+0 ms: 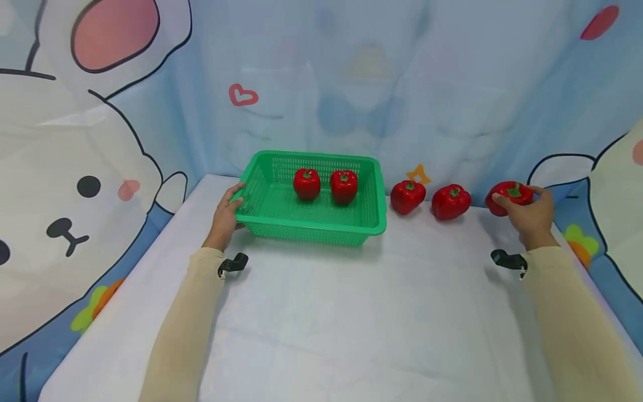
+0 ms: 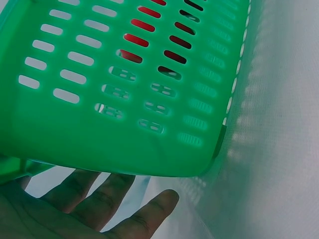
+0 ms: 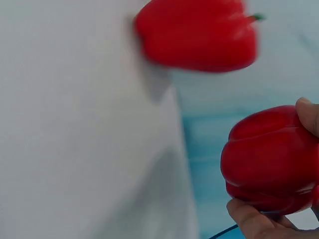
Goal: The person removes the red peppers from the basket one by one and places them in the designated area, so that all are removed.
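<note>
My left hand (image 1: 225,220) holds the left end of a green plastic basket (image 1: 306,228), its fingers at the rim. In the left wrist view, some fingers (image 2: 102,201) reach behind the basket's edge, which hides their tips. Two red bell peppers (image 1: 307,185) stand inside the basket with green stems up. On the far right, my right hand (image 1: 534,218) grips another red bell pepper (image 3: 269,159) between thumb and fingers. Two more red bell peppers, a nearer one (image 1: 450,202) and one beside the basket (image 1: 408,196), stand on the table between basket and right hand.
A white cloth covers the table (image 1: 372,318). Behind it hangs a blue curtain (image 1: 311,72) with cartoon prints, close to the basket and peppers. Both wrists carry small dark cameras, a left one (image 1: 234,263) and a right one (image 1: 508,259).
</note>
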Action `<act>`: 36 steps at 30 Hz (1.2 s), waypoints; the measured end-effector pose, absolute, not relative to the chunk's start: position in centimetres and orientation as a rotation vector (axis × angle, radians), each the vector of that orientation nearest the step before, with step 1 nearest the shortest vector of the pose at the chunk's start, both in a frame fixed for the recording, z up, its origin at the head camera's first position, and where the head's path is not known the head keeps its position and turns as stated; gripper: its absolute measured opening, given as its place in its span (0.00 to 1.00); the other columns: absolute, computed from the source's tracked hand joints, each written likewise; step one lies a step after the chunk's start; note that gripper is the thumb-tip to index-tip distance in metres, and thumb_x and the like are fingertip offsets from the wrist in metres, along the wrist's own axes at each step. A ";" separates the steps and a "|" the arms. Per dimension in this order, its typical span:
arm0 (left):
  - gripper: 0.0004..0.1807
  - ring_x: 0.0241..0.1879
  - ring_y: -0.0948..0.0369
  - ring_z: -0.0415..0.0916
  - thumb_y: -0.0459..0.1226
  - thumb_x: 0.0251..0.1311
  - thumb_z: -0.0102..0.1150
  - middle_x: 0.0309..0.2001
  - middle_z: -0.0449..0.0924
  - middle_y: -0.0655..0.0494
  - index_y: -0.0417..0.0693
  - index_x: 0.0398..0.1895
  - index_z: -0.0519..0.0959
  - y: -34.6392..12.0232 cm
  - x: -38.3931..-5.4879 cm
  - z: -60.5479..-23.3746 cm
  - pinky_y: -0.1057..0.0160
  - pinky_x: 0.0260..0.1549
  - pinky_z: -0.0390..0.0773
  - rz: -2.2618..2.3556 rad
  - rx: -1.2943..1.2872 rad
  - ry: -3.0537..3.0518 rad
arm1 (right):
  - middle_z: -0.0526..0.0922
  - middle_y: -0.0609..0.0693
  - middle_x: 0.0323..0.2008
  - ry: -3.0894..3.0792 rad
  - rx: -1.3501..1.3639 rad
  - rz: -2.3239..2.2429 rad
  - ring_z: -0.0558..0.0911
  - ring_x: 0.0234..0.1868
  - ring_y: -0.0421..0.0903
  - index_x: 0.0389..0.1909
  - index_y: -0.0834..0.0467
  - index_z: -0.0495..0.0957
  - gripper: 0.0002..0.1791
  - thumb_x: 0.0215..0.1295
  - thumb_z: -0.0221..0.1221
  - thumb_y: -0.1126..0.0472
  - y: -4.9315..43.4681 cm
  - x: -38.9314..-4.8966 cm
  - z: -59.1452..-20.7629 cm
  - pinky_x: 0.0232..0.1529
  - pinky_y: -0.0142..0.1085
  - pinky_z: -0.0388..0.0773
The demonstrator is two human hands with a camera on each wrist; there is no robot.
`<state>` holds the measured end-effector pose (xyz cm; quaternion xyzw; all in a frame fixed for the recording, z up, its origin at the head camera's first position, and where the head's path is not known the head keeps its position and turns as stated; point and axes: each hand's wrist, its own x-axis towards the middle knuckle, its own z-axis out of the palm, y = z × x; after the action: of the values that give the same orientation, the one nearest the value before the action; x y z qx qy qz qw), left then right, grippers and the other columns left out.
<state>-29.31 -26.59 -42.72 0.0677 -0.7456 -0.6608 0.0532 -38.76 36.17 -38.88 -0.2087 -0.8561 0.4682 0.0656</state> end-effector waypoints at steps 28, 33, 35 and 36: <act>0.25 0.67 0.45 0.61 0.43 0.78 0.36 0.78 0.47 0.56 0.69 0.75 0.59 -26.5 -29.2 -42.7 0.47 0.52 0.70 -1.977 0.176 -2.257 | 0.47 0.65 0.76 -2.625 -0.154 0.970 0.49 0.76 0.63 0.79 0.58 0.42 0.46 0.68 0.57 0.52 27.5 -38.1 -36.7 0.66 0.66 0.60; 0.25 0.70 0.44 0.58 0.44 0.79 0.35 0.79 0.44 0.56 0.69 0.75 0.58 -26.5 -29.1 -42.7 0.42 0.56 0.69 -1.961 0.163 -2.270 | 0.53 0.67 0.74 -2.745 0.253 1.006 0.55 0.73 0.67 0.78 0.57 0.45 0.47 0.68 0.60 0.50 21.3 -36.6 -34.3 0.66 0.66 0.59; 0.25 0.70 0.43 0.57 0.44 0.78 0.36 0.79 0.45 0.56 0.69 0.75 0.58 -26.5 -29.1 -42.8 0.41 0.56 0.69 -1.969 0.162 -2.266 | 0.54 0.67 0.74 -2.832 0.410 1.006 0.56 0.73 0.67 0.78 0.57 0.46 0.46 0.68 0.60 0.49 18.9 -36.4 -34.0 0.65 0.66 0.60; 0.25 0.70 0.43 0.57 0.44 0.78 0.36 0.79 0.44 0.56 0.70 0.75 0.58 -26.6 -29.1 -42.8 0.40 0.57 0.68 -1.970 0.161 -2.267 | 0.54 0.67 0.74 -2.877 0.484 0.991 0.57 0.73 0.67 0.78 0.57 0.46 0.46 0.68 0.61 0.48 17.7 -36.4 -34.0 0.65 0.65 0.61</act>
<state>-29.13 -26.61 -42.81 0.0534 -0.7519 -0.6537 0.0670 -36.38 17.67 -33.99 0.1571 -0.9333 0.3215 0.0300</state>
